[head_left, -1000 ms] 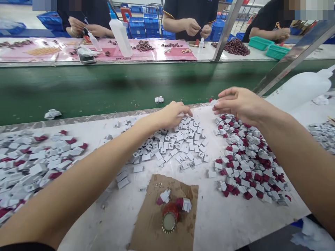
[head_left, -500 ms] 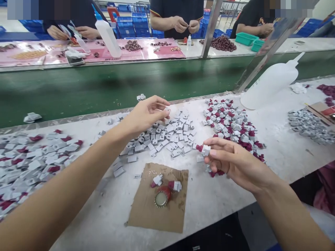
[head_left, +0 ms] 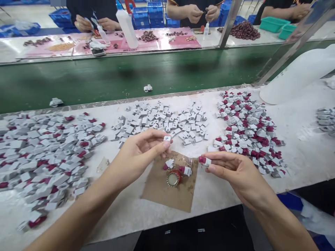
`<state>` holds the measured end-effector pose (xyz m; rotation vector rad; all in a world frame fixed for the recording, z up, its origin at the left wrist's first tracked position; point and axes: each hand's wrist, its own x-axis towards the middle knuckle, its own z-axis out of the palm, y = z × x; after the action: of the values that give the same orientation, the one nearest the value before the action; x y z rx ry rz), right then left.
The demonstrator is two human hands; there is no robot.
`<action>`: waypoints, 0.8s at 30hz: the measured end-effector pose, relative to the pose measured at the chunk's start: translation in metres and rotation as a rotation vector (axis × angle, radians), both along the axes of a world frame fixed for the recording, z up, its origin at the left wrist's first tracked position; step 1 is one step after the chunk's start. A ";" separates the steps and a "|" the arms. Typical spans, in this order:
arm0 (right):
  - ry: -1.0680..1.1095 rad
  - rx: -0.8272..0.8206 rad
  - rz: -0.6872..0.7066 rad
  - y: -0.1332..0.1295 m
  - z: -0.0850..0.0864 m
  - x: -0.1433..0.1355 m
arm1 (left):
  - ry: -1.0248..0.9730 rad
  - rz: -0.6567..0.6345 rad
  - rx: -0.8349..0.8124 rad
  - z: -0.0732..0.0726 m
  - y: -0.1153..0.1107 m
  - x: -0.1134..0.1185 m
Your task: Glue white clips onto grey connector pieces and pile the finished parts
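My left hand [head_left: 146,153] pinches a small grey plastic block [head_left: 167,138] with a hole in its face, just above the top edge of a brown cardboard piece [head_left: 167,200]. Between thumb and fingertips, my right hand [head_left: 235,169] grips a grey-and-maroon plastic part [head_left: 205,161], maroon end pointing left, beside the cardboard's right edge. On the cardboard lie a red bottle cap [head_left: 173,178], its pale inside facing up, and two grey-and-maroon parts, one by the cap's right side [head_left: 185,170]. Behind my hands spreads a pile of plain grey blocks [head_left: 157,116].
Heaps of grey-and-maroon parts lie left [head_left: 57,150] and right [head_left: 251,129]. A large white bottle [head_left: 295,75] stands at the right, near a metal post [head_left: 230,22]. Beyond the green belt [head_left: 104,80], co-workers' hands [head_left: 195,14] handle small parts at a pink-covered table.
My left hand has come back from the grey block pile toward the cardboard, a grey block now plainly visible in its fingertips. My right hand still holds its part. The camera view has shifted.
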<state>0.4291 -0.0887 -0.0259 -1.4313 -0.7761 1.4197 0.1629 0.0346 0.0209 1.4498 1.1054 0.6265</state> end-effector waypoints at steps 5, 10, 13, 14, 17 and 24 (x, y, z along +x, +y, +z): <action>-0.130 0.178 0.056 -0.021 0.017 -0.018 | -0.069 0.047 -0.084 -0.006 -0.035 -0.017; -0.168 0.282 0.072 -0.027 0.022 -0.040 | -0.157 0.069 -0.127 -0.007 -0.064 -0.016; -0.261 0.344 0.074 -0.024 0.018 -0.051 | -0.158 0.117 -0.093 -0.007 -0.069 -0.017; -0.298 0.369 0.078 -0.023 0.016 -0.054 | -0.155 0.136 -0.087 -0.008 -0.070 -0.017; -0.374 0.433 0.083 -0.022 0.013 -0.062 | -0.149 0.184 -0.093 -0.012 -0.070 -0.022; -0.453 0.516 0.113 -0.023 0.009 -0.069 | -0.168 0.197 -0.138 -0.021 -0.068 -0.027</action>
<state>0.3598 -0.1113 -0.0172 -1.3160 -1.4135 0.8785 0.1363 -0.0337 0.0000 1.1574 1.1438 0.7805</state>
